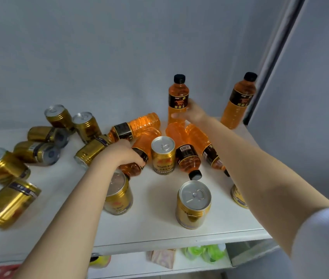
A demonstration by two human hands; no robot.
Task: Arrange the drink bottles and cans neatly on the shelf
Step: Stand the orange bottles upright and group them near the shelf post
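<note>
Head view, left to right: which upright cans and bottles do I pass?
In order: half-hidden can → Health Bull can → held bottle, gripped by the right hand → back-corner bottle. The front can overlaps, so it is left out.

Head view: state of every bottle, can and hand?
Orange plastic bottle with black cap: upright, gripped by right hand.
Back-right orange bottle: standing, free.
Lying orange bottle: gripped by left hand.
Three other lying orange bottles: free, heaped together.
Four gold metal cans, front: upright.
Gold cans at left: lying, scattered.
</note>
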